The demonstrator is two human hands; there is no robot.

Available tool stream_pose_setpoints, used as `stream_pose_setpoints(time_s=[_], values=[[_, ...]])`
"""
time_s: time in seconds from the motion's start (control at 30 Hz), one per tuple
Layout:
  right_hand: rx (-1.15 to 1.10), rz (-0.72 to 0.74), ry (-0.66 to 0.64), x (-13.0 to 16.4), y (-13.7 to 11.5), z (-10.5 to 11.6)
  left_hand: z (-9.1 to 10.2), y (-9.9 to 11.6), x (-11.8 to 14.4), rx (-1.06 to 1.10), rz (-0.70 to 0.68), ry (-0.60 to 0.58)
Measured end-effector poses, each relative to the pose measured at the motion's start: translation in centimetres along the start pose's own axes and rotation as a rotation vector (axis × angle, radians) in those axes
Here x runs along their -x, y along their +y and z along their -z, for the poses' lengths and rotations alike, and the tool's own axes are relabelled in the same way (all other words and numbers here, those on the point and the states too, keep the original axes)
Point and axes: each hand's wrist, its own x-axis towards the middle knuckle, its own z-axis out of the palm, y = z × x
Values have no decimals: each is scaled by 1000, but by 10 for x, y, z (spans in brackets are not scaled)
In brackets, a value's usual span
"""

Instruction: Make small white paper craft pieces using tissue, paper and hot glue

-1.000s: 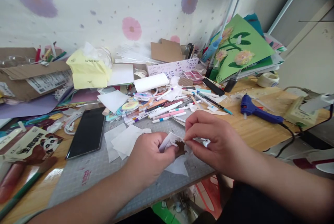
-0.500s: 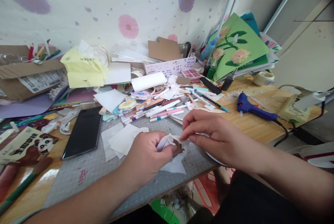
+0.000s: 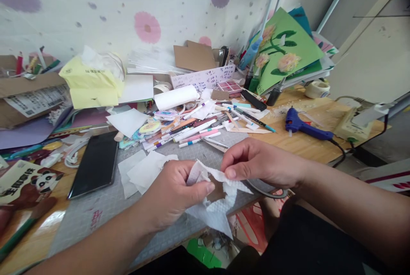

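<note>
Both hands hold one piece of white tissue paper (image 3: pixel 218 213) over the near edge of the grey cutting mat (image 3: pixel 105 206). My left hand (image 3: pixel 173 194) pinches its left part between thumb and fingers. My right hand (image 3: pixel 259 162) pinches a strip at its top right. A small brown piece (image 3: pixel 217 190) shows through a hole in the tissue between the two hands. The lower corner of the tissue hangs past the desk edge.
Loose white paper scraps (image 3: pixel 144 172) and a black phone (image 3: pixel 94 164) lie left of my hands. Several markers (image 3: pixel 192 132) are scattered behind them. A blue glue gun (image 3: pixel 303 125) lies at the right on the wooden desk (image 3: pixel 307 144). A yellow tissue pack (image 3: pixel 91 83) and green flower card (image 3: pixel 285 51) stand at the back.
The tissue has been pulled open and now hangs lower in front of the mat edge. My right hand has shifted slightly up and right with a strip of it. The view moved down.
</note>
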Motion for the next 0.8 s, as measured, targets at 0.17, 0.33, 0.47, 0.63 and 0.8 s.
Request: stream_pose_setpoints(time_s=[0.17,0.33,0.47,0.63,0.8], values=[[75,26,81,0,-1,-6,0,-2,1,29,-13,38],[110,91,167,1,3,-12,-3,1,1,82,-42,87],[-11,91,142,4,4,-10,-3,3,0,186,-47,38],[-54,33,118,6,2,-7,-2,5,-2,261,-59,6],[3,34,167,5,6,-11,-3,6,-1,301,-69,-2]])
